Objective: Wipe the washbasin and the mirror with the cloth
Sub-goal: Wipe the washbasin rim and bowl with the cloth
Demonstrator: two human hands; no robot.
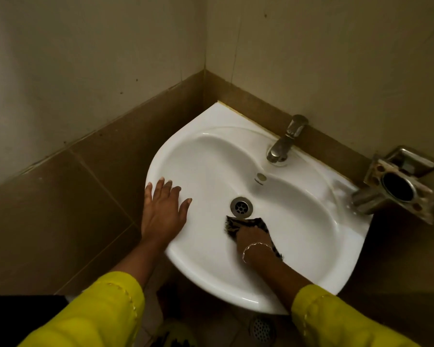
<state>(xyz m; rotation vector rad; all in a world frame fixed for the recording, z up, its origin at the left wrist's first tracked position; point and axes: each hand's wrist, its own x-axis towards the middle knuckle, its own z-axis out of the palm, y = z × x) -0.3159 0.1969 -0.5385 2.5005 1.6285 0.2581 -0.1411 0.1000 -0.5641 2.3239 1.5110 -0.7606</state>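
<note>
At the meeting of two walls: corner washbasin (pixel 226 116), mid-wipe, mirror not in view.

Step in hand, as judged: scrubbing the bowl floor. Best done in overlapping arcs from the rim down toward the drain (pixel 241 207), with firm pressure and the cloth refolded once soiled. The flat deck round the tap (pixel 285 141) and the far right ledge look yet to be covered.

- Wall tiles (pixel 98 184) — brown, matt, with dark grout lines and pale plaster above.
- Washbasin: white glazed ceramic, glossy and slick, kidney-shaped bowl with a rounded front.
- Holder (pixel 415 189) — tarnished metal, wall-mounted just beside the right ledge, with a round opening.
- Left hand (pixel 163 211): flat on the left rim, fingers straight and spread, holding nothing, bracing.
- Right hand (pixel 253 237): inside the bowl, fingers bent down and bunching the cloth (pixel 237 224).
- Cloth — dark, limp, crumpled, pressed to the bowl just below the drain.
- Tap: short chrome pillar, dulled.
- Drain: steel ring with a perforated centre.
- Bangle (pixel 254 246): thin, on the right wrist.
</note>
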